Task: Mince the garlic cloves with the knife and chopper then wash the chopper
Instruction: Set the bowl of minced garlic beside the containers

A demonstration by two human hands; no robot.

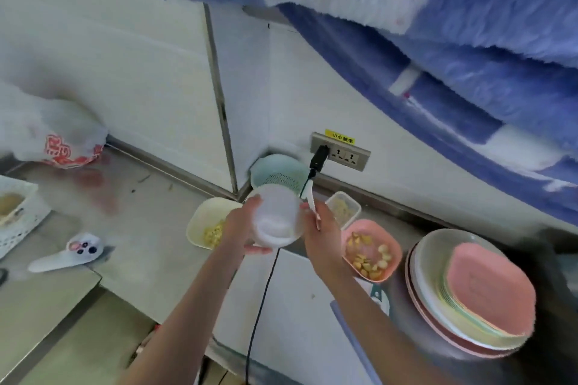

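Note:
My left hand (242, 228) grips a clear plastic chopper cup (276, 217), tilted with its open mouth toward me, above the counter. My right hand (322, 230) holds a white-handled knife (312, 205) just right of the cup, the white end pointing up. Below the cup on the left sits a pale yellow bowl (200, 222) with minced garlic (214, 233) in it. A pink bowl (391, 242) holding garlic cloves (370, 255) stands to the right of my right hand. The white chopper lid (67, 255) with a cartoon face lies on the steel counter at the left.
A teal colander (280, 170) and a small clear box (344, 208) sit by the wall under a socket (341, 151) with a black plug and cable. A stack of plates (469, 294) stands right. A white cutting board (297, 306) lies near me; a white basket (18, 216) sits left.

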